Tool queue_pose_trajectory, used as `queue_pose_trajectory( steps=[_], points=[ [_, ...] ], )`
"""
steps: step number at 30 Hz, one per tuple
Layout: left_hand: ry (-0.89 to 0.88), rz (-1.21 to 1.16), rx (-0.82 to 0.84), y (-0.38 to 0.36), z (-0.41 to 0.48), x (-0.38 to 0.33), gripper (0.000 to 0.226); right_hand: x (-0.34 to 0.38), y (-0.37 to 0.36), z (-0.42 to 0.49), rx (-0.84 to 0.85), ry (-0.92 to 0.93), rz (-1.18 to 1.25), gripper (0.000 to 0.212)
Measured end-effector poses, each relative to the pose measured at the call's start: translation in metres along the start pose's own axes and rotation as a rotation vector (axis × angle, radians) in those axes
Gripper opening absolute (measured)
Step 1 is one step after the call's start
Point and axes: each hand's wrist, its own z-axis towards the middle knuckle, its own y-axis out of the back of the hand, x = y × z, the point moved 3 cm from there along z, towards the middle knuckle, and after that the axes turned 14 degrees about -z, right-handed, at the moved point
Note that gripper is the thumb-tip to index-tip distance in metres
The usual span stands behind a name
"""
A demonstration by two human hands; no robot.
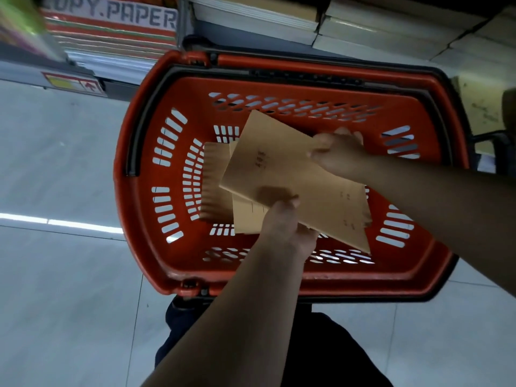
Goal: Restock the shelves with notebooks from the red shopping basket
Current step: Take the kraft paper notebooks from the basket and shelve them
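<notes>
Fingers [290,202] pinching the brown notebook [282,169] from both sides; keep it flat, lift clear of red basket [173,263] rim.

Pale tiled floor [61,289]. Box marked "COPY.PAPER" [111,20] at upper left. Yellow-red sticker [74,83] just below it.
</notes>
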Motion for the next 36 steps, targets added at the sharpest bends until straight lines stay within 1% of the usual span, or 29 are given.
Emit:
queue_pose_trajectory(
  steps=[5, 10, 13, 15, 17, 19, 20, 22, 23, 24, 26, 27, 28, 29, 30, 31, 32, 33, 35, 36],
  points=[
    [0.039, 0.024, 0.095, 0.002, -0.039, 0.004, 0.022, -0.004, 0.005, -0.02, 0.021, -0.021, 0.26, 0.05],
    [0.048, 0.107, 0.221, 0.002, -0.074, 0.008, 0.023, 0.005, 0.022, -0.054, 0.028, 0.021, 0.341, 0.046],
    [0.013, 0.23, 0.295, 0.003, -0.094, 0.003, 0.027, 0.006, 0.037, -0.079, -0.002, 0.001, 0.396, 0.044],
    [-0.027, 0.337, 0.29, 0.005, -0.106, -0.004, 0.026, 0.007, 0.047, -0.095, -0.034, -0.023, 0.428, 0.043],
    [-0.067, 0.457, 0.259, 0.006, -0.119, -0.013, 0.017, 0.006, 0.056, -0.112, -0.089, -0.051, 0.435, 0.039],
    [-0.1, 0.52, 0.221, 0.007, -0.133, -0.025, 0.014, 0.006, 0.065, -0.13, -0.141, -0.079, 0.453, 0.037],
    [-0.13, 0.53, 0.217, 0.006, -0.138, -0.031, 0.022, 0.006, 0.07, -0.138, -0.16, -0.093, 0.471, 0.036],
    [-0.203, 0.517, 0.201, 0.002, -0.153, -0.043, 0.053, 0.007, 0.083, -0.16, -0.201, -0.098, 0.536, 0.035],
    [-0.23, 0.527, 0.19, -0.001, -0.161, -0.048, 0.063, 0.008, 0.089, -0.17, -0.211, -0.088, 0.579, 0.034],
    [-0.253, 0.544, 0.175, -0.005, -0.169, -0.054, 0.063, 0.009, 0.095, -0.18, -0.217, -0.082, 0.618, 0.033],
    [-0.25, 0.587, 0.209, -0.016, -0.191, -0.061, 0.048, 0.012, 0.107, -0.2, -0.239, -0.078, 0.662, 0.034],
    [-0.272, 0.652, 0.204, -0.022, -0.202, -0.065, 0.037, 0.013, 0.112, -0.207, -0.248, -0.082, 0.672, 0.035],
    [-0.337, 0.792, 0.19, -0.027, -0.212, -0.069, 0.029, 0.014, 0.117, -0.214, -0.253, -0.091, 0.683, 0.037],
    [-0.448, 0.977, 0.139, -0.032, -0.221, -0.074, 0.028, 0.016, 0.122, -0.221, -0.257, -0.102, 0.688, 0.039],
    [-0.557, 1.162, 0.14, -0.039, -0.231, -0.079, 0.037, 0.018, 0.127, -0.228, -0.264, -0.109, 0.69, 0.042],
    [-0.593, 1.271, 0.135, -0.045, -0.238, -0.081, 0.044, 0.019, 0.133, -0.235, -0.281, -0.111, 0.689, 0.044],
    [-0.616, 1.311, 0.12, -0.049, -0.245, -0.085, 0.044, 0.022, 0.139, -0.243, -0.304, -0.11, 0.692, 0.046],
    [-0.625, 1.325, 0.141, -0.052, -0.253, -0.087, 0.038, 0.025, 0.146, -0.252, -0.329, -0.103, 0.696, 0.048],
    [-0.633, 1.198, 0.238, -0.059, -0.264, -0.092, 0.012, 0.031, 0.156, -0.267, -0.369, -0.086, 0.704, 0.05],
    [-0.644, 1.178, 0.248, -0.062, -0.269, -0.094, 0.013, 0.033, 0.16, -0.273, -0.379, -0.087, 0.72, 0.05]
  ],
)
